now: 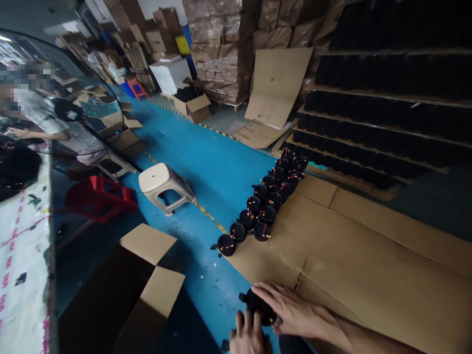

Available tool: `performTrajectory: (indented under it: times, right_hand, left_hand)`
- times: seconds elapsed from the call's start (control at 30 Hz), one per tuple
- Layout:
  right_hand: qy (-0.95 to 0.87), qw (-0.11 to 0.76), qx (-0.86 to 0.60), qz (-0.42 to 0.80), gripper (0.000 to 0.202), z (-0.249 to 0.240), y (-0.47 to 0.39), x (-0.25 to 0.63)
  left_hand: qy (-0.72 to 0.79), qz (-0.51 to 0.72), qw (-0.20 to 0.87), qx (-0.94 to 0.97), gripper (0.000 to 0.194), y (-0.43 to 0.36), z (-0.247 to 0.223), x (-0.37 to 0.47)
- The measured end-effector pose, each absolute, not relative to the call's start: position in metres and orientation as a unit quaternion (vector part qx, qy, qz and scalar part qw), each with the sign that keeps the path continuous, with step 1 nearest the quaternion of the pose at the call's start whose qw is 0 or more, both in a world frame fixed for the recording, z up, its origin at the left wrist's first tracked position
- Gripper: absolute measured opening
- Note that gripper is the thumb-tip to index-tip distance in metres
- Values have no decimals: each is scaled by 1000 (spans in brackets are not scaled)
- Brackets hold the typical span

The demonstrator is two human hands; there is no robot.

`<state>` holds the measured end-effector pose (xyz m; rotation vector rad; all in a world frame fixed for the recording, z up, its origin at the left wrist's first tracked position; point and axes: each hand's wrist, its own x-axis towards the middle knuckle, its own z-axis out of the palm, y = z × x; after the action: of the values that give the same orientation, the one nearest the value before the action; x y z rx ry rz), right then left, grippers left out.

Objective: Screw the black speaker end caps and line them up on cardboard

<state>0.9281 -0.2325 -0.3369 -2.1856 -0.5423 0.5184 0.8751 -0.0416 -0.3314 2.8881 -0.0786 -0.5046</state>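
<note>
My right hand [287,307] lies over a round black part [260,307] at the bottom centre, fingers along its top rim and side. Just below and left of it, my left hand [248,337] has its fingers bent round another black piece, mostly hidden beneath the hand. Small red and yellow wire ends show beside my right fingers. Beyond the hands, several round black cups [261,231] with red and yellow wires stand in rows along the left edge of a flat cardboard sheet [332,246].
An open cardboard box [147,246] stands at lower left, with a beige stool [158,179] and a red stool [98,199] beyond. Shelves of black parts [376,103] rise at right. A person [70,128] sits behind a fan at far left.
</note>
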Motion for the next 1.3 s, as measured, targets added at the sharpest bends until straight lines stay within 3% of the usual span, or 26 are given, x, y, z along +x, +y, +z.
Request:
performTrajectory:
  times: [0.2, 0.43, 0.53, 0.87, 1.13, 1.3]
  right_hand:
    - [-64, 385, -915, 101, 86, -388, -219, 960]
    - [61, 369, -926, -54, 73, -458, -203, 1008]
    - [63, 364, -926, -79, 70, -473, -198, 1008]
    - [86, 377, -916, -102, 64, -491, -193, 1007]
    - [113, 393, -907, -97, 65, -492, -195, 997]
    - [123, 396, -904, -100, 60, -495, -192, 997]
  left_hand:
    - [-26, -119, 141, 983, 62, -55, -348, 914]
    - [93, -74, 182, 976, 27, -61, -369, 978]
    - [134, -64, 208, 967, 24, -62, -379, 995]
    - [222, -25, 302, 927, 36, -85, -410, 1013]
    - [234, -25, 420, 876, 83, -78, -423, 992]
    - [268, -66, 440, 854, 75, -72, -426, 992]
